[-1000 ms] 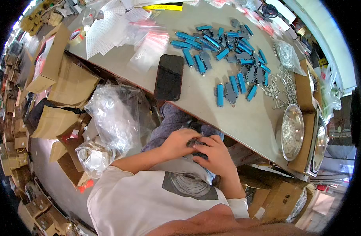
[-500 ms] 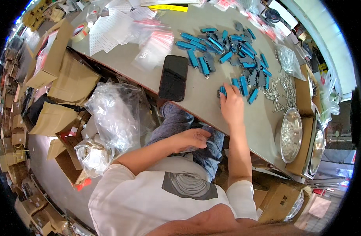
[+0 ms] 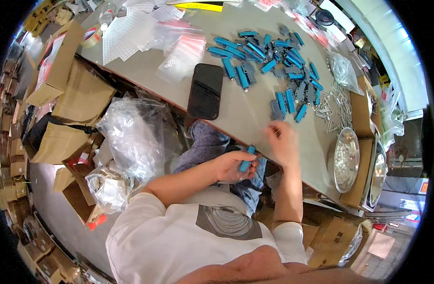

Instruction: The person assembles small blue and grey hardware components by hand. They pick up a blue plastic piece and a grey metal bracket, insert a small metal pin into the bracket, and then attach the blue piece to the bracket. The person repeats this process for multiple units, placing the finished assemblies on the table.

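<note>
the black flat phone (image 3: 206, 91) lies on the grey worktable (image 3: 245, 120), unmoved. left hand (image 3: 236, 165), over the lap below the table edge, grasps a small blue plastic clip (image 3: 246, 160). right hand (image 3: 281, 141), blurred, has pulled back from the pile of blue clips (image 3: 273, 57) to the edge; its grip cannot be told.

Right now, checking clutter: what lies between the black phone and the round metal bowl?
In the head view, loose blue parts and the right hand lie between the phone and bowl.

A grey table (image 3: 254, 118) carries blue parts (image 3: 266, 57), a black phone (image 3: 205, 91), metal pins (image 3: 334, 106) and clear bags (image 3: 179, 42).
</note>
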Demonstrator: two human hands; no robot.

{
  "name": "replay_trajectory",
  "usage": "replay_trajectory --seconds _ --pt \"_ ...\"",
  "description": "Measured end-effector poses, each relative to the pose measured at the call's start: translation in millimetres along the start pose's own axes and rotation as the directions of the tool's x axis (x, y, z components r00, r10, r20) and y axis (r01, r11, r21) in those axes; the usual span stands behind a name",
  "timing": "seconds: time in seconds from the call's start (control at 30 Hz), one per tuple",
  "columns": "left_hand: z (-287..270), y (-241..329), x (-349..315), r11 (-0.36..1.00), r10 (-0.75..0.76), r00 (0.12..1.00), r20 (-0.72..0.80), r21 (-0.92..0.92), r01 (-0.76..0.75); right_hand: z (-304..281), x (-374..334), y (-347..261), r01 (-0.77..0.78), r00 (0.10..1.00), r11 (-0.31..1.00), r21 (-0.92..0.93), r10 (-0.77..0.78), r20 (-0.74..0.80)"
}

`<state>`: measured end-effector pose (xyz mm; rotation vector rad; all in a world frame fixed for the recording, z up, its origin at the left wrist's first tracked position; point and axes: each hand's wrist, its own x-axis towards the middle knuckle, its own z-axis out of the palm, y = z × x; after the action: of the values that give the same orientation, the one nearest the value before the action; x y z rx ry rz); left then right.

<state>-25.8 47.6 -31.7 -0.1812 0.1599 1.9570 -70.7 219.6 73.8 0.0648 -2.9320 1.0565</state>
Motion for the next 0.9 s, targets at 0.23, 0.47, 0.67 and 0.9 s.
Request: replay_trajectory --seconds 0.23,0.47,0.67,0.9 --pt "21.6 3.9 -5.2 0.964 -0.003 0.986 -0.17 0.261 0.048 1.3 24.1 36.9 -0.052 0.974 0.985 -0.167 0.013 -0.224" --pt "8.9 14.1 -12.1 0.902 -0.095 0.99 -0.101 0.412 0.129 -22.4 -5.7 33.4 -0.013 0.973 0.876 0.483 -0.101 0.209" --pt "19.7 9.6 -11.7 0.897 -0.198 0.98 -0.033 0.398 0.194 -23.6 -23.5 31.3 -0.214 0.891 0.701 0.68 -0.146 0.43" --pt "18.1 0.1 -15.2 0.949 -0.241 0.97 0.039 0.216 0.228 -8.9 -29.6 41.4 -0.254 0.919 0.6 0.759 -0.094 0.382"
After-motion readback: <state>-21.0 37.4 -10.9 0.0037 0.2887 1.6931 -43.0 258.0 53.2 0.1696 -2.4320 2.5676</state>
